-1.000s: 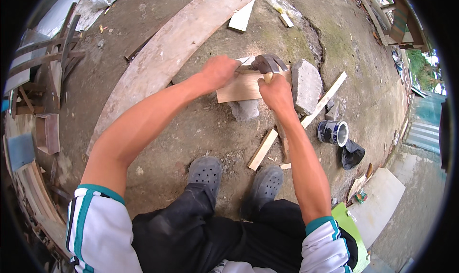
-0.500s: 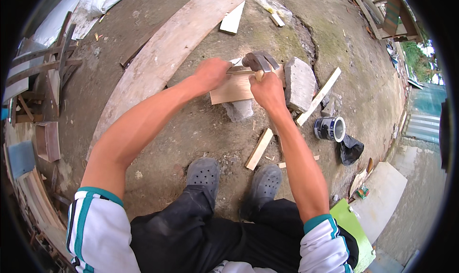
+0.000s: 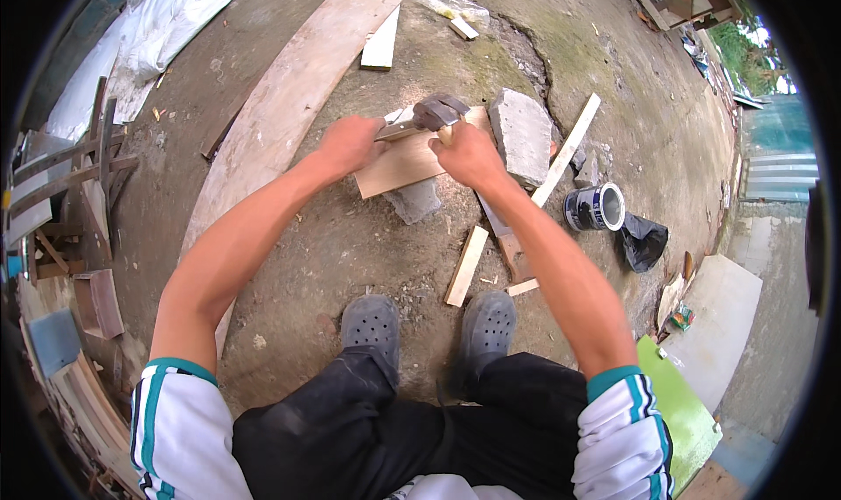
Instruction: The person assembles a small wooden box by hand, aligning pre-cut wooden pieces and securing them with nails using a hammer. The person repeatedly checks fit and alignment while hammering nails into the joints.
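My right hand (image 3: 469,156) is closed round the handle of a claw hammer (image 3: 441,111), its dark metal head above a light wooden board (image 3: 403,169). My left hand (image 3: 352,142) is closed on a narrow flat metal tool (image 3: 399,130) that points toward the hammer head; its exact kind is unclear. The tool lies over the board's upper side, close to the hammer head. Under the board's near edge a rough grey block (image 3: 413,202) shows. A larger concrete block (image 3: 520,138) stands by the board's right end.
A handsaw (image 3: 513,253) lies partly behind my right forearm, beside a short wood strip (image 3: 466,266). To the right are a long strip (image 3: 568,149), a paint can (image 3: 596,207) and a black plastic bag (image 3: 642,241). A long plank (image 3: 280,106) lies on the left.
The view has shifted, so the ground things sit further left. The hammer head has come closer to the flat tool, and more of that tool and of the handsaw shows.
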### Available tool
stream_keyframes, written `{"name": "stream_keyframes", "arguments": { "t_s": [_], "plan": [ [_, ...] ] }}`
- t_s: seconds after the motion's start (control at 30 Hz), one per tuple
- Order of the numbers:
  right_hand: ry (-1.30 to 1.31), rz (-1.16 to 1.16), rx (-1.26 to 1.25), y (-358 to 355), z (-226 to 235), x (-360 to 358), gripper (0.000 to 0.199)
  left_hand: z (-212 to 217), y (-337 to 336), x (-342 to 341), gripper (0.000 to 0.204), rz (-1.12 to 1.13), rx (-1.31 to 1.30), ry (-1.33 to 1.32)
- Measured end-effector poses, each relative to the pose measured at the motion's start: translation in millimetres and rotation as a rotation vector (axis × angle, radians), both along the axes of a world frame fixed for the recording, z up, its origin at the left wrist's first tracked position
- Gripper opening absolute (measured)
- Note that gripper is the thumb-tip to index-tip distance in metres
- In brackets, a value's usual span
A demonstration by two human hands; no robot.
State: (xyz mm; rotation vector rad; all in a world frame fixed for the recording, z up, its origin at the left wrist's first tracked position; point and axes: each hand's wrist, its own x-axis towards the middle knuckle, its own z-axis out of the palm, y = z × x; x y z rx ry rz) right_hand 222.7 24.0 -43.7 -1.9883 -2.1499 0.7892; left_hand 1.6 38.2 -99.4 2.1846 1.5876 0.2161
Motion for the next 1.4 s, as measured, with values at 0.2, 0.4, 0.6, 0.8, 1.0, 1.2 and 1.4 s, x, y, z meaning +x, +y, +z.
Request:
{"name": "stream_keyframes", "arguments": {
  "t_s": [0.2, 0.4, 0.6, 0.8, 1.0, 1.2, 1.4],
  "plan": [
    [-0.414, 0.413, -0.189, -10, 26, 96, 0.032, 5, -19, -20, 0.038, 0.067, 0.005, -0.015],
    [-0.643, 0.642, -0.254, -75, -13, 157, 0.029, -2, -24, -35, 0.049, 0.231, -0.217, -0.189],
    [-0.312, 0.564, -0.118, -121, -66, 162, 0.03, -5, -27, -23, 0.079, 0.691, -0.666, -0.691],
    [-0.087, 0.706, 0.083, -119, -94, 121, 0.023, 0, -25, -12, 0.088, 0.815, -0.914, -0.747],
    [-0.11, 0.743, -0.035, -105, -101, 103, 0.041, 13, -47, 0, 0.085, 0.759, -0.702, -0.709],
    [0.227, 0.249, 0.076, -59, -45, 107, 0.083, 43, -91, -1, 0.063, 0.415, -0.16, -0.591],
    [0.429, 0.465, 0.478, -46, 9, 114, 0.114, 75, -97, -14, 0.076, -0.133, 0.46, -0.45]
  ]
}}
